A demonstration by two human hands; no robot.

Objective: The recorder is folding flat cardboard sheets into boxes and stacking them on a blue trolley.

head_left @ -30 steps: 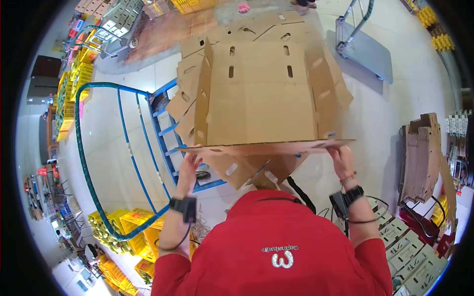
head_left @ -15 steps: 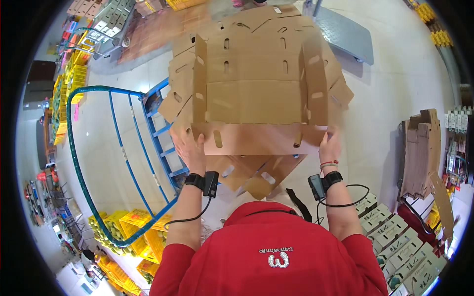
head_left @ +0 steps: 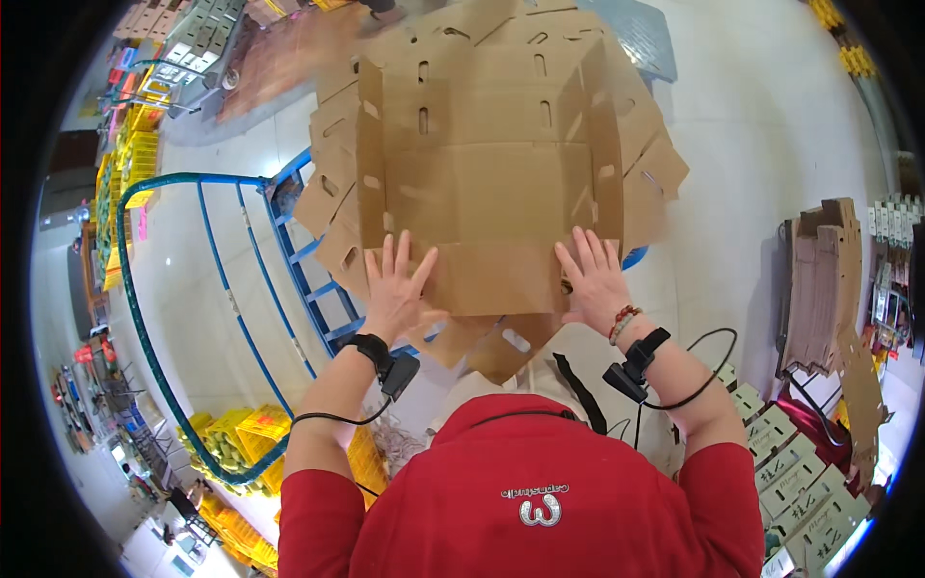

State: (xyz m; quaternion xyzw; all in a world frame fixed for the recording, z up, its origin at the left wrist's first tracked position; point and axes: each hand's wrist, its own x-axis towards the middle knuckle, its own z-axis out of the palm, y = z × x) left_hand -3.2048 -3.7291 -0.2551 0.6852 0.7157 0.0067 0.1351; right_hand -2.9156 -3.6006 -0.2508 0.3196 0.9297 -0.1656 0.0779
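A brown cardboard box blank [head_left: 488, 197] lies in front of me, its left and right side walls standing up. Its near flap [head_left: 496, 279] faces me, and both my hands rest on it with the fingers spread. My left hand [head_left: 396, 289] is open over the flap's left end, by the foot of the left wall [head_left: 371, 144]. My right hand [head_left: 595, 281] lies open at the right end, near the right wall [head_left: 605, 154]. Beneath the blank, more flat cardboard sheets [head_left: 332, 173] fan out at several angles. Part of the slots in the near flap is hidden under my hands.
On the left stands a blue trolley [head_left: 226, 289] with a curved green handle. Yellow crates [head_left: 260, 433] sit beyond it. Folded cardboard [head_left: 819, 289] leans at the right, with printed boxes [head_left: 800, 472] below it. A grey platform [head_left: 636, 34] is at the far right.
Both hands have moved inward from the flap's outer corners onto its face, fingers now spread. The near flap has tilted flatter, and the view has shifted slightly.
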